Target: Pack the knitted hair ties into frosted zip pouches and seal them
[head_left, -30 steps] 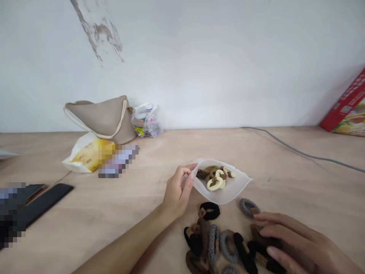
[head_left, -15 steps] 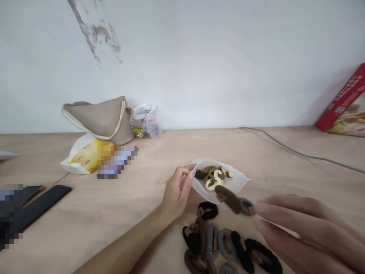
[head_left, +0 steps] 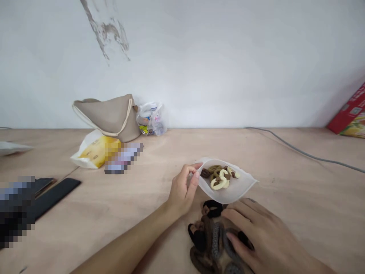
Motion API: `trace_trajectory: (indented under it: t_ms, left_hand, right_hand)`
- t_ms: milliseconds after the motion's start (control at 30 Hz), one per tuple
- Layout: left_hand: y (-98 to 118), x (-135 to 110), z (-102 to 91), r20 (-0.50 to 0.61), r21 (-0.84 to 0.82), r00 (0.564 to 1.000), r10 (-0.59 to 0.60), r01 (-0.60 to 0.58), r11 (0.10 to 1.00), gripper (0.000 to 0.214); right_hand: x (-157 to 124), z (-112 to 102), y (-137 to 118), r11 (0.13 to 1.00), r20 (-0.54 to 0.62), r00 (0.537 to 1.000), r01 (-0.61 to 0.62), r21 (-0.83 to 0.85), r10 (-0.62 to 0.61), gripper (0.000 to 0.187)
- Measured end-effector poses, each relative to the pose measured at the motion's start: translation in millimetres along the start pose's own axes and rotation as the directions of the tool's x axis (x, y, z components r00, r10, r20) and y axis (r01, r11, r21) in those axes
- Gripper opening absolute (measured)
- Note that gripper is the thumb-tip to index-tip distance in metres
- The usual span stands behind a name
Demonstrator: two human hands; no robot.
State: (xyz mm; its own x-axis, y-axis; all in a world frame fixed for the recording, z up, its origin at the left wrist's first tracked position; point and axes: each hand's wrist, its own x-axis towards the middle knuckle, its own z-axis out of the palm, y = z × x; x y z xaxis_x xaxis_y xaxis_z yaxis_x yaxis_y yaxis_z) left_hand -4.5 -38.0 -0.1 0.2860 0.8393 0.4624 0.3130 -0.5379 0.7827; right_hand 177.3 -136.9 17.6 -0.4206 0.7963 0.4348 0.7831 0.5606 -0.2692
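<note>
My left hand [head_left: 184, 188] pinches the left edge of a frosted white plastic bag [head_left: 242, 188] between thumb and fingers, holding its mouth open. Inside lie several fabric hair ties in cream [head_left: 219, 182], olive and brown. Just in front of the bag is a loose pile of black, brown and grey hair ties [head_left: 216, 241]. My right hand [head_left: 256, 228] reaches over the pile's right side, its thumb and fingers closing around dark hair ties [head_left: 245, 239] there. The palm and fingers hide part of the pile.
A taupe bag [head_left: 107, 116] with a cream strap, a clear plastic bag of items [head_left: 152, 118] and a yellow-and-white packet [head_left: 97, 150] sit at the back left. Black flat objects [head_left: 58, 198] lie at left. A grey cable [head_left: 302, 152] and red box [head_left: 350, 114] are at right.
My right hand has moved left and down from beside the bag mouth, where it held brown and grey hair ties, onto the pile. My left hand still grips the bag; the view has shifted slightly.
</note>
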Motion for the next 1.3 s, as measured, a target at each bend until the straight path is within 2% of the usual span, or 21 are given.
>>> trace_trajectory:
  t_ms: [67,200,300,433,533,633,667,767,833,900,967,1000,1033,1100,1200,1300]
  left_hand:
    - [0.7,-0.4,-0.2,0.0,0.001,1.0,-0.002,0.002,1.0,0.012]
    - [2.4,-0.6,-0.2,-0.003,-0.017,1.0,-0.014,0.014,1.0,0.012]
    - [3.0,-0.4,0.3,-0.004,-0.028,1.0,-0.025,0.025,0.999,0.013]
    - [2.8,-0.2,0.5,-0.012,-0.038,0.999,-0.043,0.042,0.998,0.013]
    - [2.5,-0.1,0.3,-0.009,-0.037,0.999,-0.036,0.036,0.999,0.013]
    - [2.9,-0.1,0.1,-0.015,-0.033,0.999,-0.036,0.036,0.999,0.013]
    - [3.2,-0.1,0.0,-0.017,-0.032,0.999,-0.036,0.036,0.999,0.013]
    - [4.1,0.0,-0.3,-0.018,-0.025,0.999,-0.034,0.034,0.999,0.012]
    - [4.4,0.0,-0.4,-0.017,-0.028,0.999,-0.034,0.033,0.999,0.012]
    - [4.3,-0.1,-0.3,-0.015,-0.037,0.999,-0.032,0.031,0.999,0.013]
    - [4.0,-0.1,0.1,-0.011,-0.043,0.999,-0.031,0.031,0.999,0.013]
    - [3.7,-0.1,0.3,-0.009,-0.045,0.999,-0.031,0.031,0.999,0.013]
    - [3.6,-0.1,0.5,-0.008,-0.047,0.999,-0.033,0.032,0.998,0.014]
    - [3.4,-0.2,0.8,-0.01,-0.052,0.999,-0.038,0.038,0.998,0.014]
    - [3.4,-0.2,0.6,-0.01,-0.042,0.999,-0.047,0.046,0.998,0.014]
    - [3.4,-0.2,0.0,-0.008,-0.033,0.999,-0.033,0.032,0.999,0.014]
  right_hand:
    - [-3.2,2.9,3.2,0.998,-0.002,0.998,-0.058,-0.025,0.058,0.016]
    - [-10.9,6.2,10.5,0.989,-0.087,0.993,-0.086,-0.121,0.075,0.02]
    - [-14.6,9.7,18.4,0.979,-0.008,0.995,-0.096,-0.178,0.096,0.022]
    - [-12.6,7.8,23.1,0.98,0.068,0.998,0.019,-0.197,-0.006,0.028]
    - [-7.3,-1.7,16.4,0.984,0.001,0.992,0.126,-0.129,-0.127,0.022]
    - [-3.2,-7.7,10.6,0.987,-0.054,0.987,0.149,-0.054,-0.152,0.024]
    - [-2.5,-7.3,10.7,0.99,-0.034,0.99,0.131,-0.056,-0.133,0.024]
    - [-2.8,-2.7,15.5,0.99,0.121,0.99,0.084,-0.112,-0.07,0.025]
    - [-4.2,-3.1,18.4,0.987,0.177,0.98,0.116,-0.113,-0.095,0.025]
    - [-5.8,-9.5,19.3,0.972,0.097,0.973,0.217,-0.093,-0.208,0.025]
    - [-6.3,-19.0,19.3,0.933,-0.066,0.936,0.335,-0.135,-0.345,0.023]
    - [-5.6,-23.0,19.2,0.918,-0.141,0.914,0.355,-0.18,-0.381,0.021]
    - [-4.0,-25.4,19.0,0.914,-0.195,0.903,0.342,-0.217,-0.384,0.021]
    - [1.7,-24.3,16.8,0.935,-0.221,0.918,0.283,-0.213,-0.329,0.02]
    - [13.8,-10.3,6.5,0.95,-0.067,0.948,0.306,-0.065,-0.31,0.019]
    - [23.8,5.8,-7.3,0.915,0.127,0.908,0.404,-0.015,-0.399,0.012]
